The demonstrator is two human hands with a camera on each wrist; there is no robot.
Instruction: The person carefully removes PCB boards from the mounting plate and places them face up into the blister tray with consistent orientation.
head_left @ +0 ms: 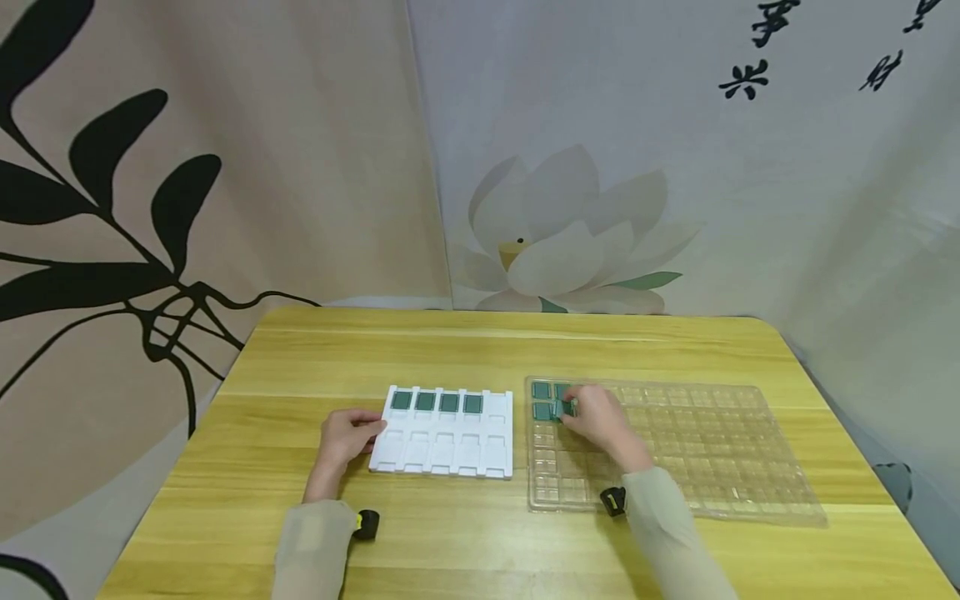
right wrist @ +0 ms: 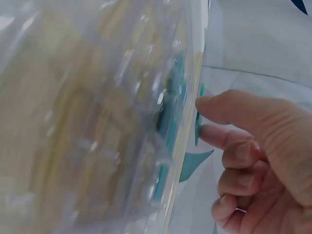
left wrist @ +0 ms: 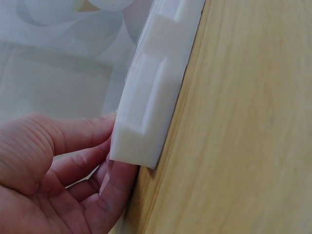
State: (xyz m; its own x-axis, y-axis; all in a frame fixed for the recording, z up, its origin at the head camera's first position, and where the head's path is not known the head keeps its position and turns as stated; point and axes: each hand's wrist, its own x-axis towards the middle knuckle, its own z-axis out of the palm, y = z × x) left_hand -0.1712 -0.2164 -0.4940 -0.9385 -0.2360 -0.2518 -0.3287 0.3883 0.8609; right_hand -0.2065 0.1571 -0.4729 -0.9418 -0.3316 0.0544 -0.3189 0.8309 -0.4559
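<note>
My left hand [head_left: 351, 437] pinches the left edge of a white plastic tray [head_left: 442, 457], thumb above and fingers underneath in the left wrist view. Several green square chips [head_left: 425, 402] sit in the tray's back row; its front row of pockets is bare. Over the back left corner of a clear plastic tray [head_left: 712, 450], my right hand [head_left: 598, 414] pinches a thin green chip [right wrist: 198, 119] between thumb and index finger. The right wrist view shows that chip edge-on, above the clear tray. Other green chips [head_left: 542, 411] lie in the pockets beside the fingers.
Both trays lie side by side on a wooden table [head_left: 442, 542], the white one left of the clear one. Behind the table hangs a printed curtain [head_left: 337, 167]. Each wrist carries a small black camera [head_left: 366, 525] near the sleeve.
</note>
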